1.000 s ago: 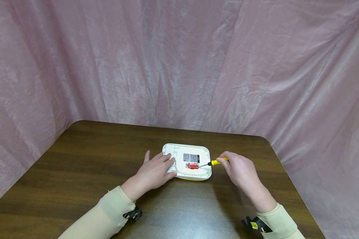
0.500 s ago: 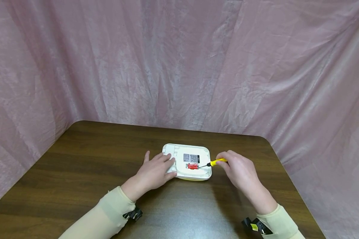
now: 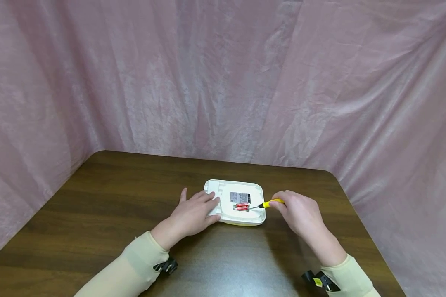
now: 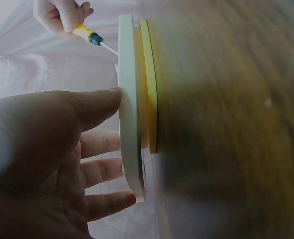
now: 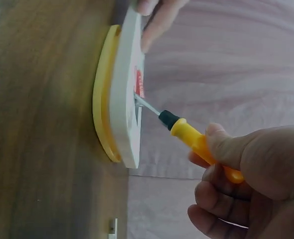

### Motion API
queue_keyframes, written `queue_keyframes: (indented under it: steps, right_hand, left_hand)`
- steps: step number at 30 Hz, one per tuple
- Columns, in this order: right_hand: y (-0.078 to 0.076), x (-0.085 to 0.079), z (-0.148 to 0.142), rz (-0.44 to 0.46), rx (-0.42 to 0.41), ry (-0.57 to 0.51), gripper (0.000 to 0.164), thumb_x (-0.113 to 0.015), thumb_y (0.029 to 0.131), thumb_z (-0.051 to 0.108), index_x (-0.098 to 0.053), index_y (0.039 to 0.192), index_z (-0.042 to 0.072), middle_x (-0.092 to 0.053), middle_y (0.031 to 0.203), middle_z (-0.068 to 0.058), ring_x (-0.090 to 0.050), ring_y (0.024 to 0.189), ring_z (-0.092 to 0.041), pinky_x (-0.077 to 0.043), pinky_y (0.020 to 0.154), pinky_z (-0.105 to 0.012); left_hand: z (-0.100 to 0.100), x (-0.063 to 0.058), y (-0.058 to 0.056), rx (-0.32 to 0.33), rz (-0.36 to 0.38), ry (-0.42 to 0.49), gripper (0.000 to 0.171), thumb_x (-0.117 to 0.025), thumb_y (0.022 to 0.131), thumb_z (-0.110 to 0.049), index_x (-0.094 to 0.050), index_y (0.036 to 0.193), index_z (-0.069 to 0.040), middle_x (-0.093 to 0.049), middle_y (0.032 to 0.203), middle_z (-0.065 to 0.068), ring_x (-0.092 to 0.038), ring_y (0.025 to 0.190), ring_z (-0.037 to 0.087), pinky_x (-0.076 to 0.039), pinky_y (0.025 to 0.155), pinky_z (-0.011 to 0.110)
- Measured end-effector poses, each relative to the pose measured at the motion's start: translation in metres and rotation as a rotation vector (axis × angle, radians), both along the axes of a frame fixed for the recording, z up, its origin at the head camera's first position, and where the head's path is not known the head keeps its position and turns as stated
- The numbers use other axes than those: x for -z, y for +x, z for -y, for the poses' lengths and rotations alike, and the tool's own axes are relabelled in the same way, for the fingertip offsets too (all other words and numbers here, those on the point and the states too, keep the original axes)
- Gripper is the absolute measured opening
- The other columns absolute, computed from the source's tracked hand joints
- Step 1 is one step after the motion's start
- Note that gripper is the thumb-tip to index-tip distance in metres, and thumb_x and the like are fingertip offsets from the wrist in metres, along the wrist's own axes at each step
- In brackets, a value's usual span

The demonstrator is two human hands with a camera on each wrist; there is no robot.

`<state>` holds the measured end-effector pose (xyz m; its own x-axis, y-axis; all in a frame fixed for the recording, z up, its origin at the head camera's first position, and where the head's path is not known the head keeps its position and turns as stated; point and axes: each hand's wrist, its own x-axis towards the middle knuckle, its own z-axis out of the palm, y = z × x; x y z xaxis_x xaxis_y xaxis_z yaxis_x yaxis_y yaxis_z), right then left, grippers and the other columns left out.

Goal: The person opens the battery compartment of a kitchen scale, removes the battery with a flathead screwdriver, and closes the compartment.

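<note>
A flat white device (image 3: 245,217) with a yellow layer (image 4: 149,84) beneath lies on the table, its printed label (image 3: 240,197) facing up. Red batteries (image 3: 241,206) sit in a recess near the label. My left hand (image 3: 194,211) rests spread on the device's left end, fingertips on its upper face. In my right hand (image 3: 300,211) is a screwdriver (image 5: 189,137) with a yellow handle and black collar, pinched between thumb and fingers. Its metal shaft slants down to the right end of the batteries; the exact contact of the tip is too small to tell.
The brown wooden table (image 3: 107,214) has rounded far corners. Pink curtains (image 3: 215,82) hang behind it and at both sides. A small pale object (image 5: 113,228) shows low in the right wrist view.
The screwdriver handle first tilted up a little, then came slightly back down. The batteries now look a little tilted in their recess. My left hand has stayed on the device.
</note>
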<state>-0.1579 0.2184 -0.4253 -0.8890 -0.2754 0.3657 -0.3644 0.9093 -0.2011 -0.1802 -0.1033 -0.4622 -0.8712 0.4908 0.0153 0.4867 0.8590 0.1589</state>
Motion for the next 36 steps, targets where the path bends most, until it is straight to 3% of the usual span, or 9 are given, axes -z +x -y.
queue_keyframes:
  steps: [8,17,26,36]
  right_hand:
    - [0.000,-0.002,0.001,0.038,-0.025,-0.004,0.009,-0.090,0.095,0.023,-0.082,0.098,0.023,-0.076,0.095,0.010,-0.068,0.077,-0.012,-0.054,0.065,-0.040]
    - [0.005,-0.003,-0.010,0.111,-0.018,0.055,0.016,-0.094,0.089,0.019,-0.081,0.096,0.025,-0.074,0.087,0.011,-0.062,0.070,-0.010,-0.051,0.061,-0.039]
    - [0.011,0.003,-0.020,0.056,-0.018,0.106,0.017,-0.096,0.087,0.022,-0.079,0.090,0.025,-0.060,0.087,0.009,-0.061,0.079,-0.017,-0.051,0.060,-0.039]
    - [0.016,0.017,-0.025,0.039,-0.020,0.106,0.023,-0.098,0.084,0.022,-0.075,0.084,0.026,-0.057,0.080,0.016,-0.055,0.081,-0.016,-0.048,0.061,-0.036]
  left_hand:
    - [0.003,0.001,0.001,-0.001,0.001,-0.002,0.063,-0.066,0.110,-0.055,-0.060,0.161,-0.019,-0.053,0.167,0.006,-0.044,0.157,0.035,-0.017,0.122,0.082]
    - [0.003,0.001,0.001,0.001,0.002,-0.007,0.063,-0.065,0.110,-0.054,-0.060,0.161,-0.018,-0.053,0.167,0.007,-0.044,0.157,0.035,-0.017,0.122,0.082]
    - [0.000,0.002,-0.001,0.008,-0.002,0.007,0.062,-0.066,0.110,-0.054,-0.061,0.160,-0.018,-0.054,0.167,0.007,-0.045,0.157,0.035,-0.017,0.122,0.082]
    - [-0.001,0.004,-0.004,0.010,-0.003,0.010,0.062,-0.066,0.109,-0.054,-0.062,0.159,-0.018,-0.054,0.166,0.008,-0.046,0.156,0.036,-0.018,0.122,0.082]
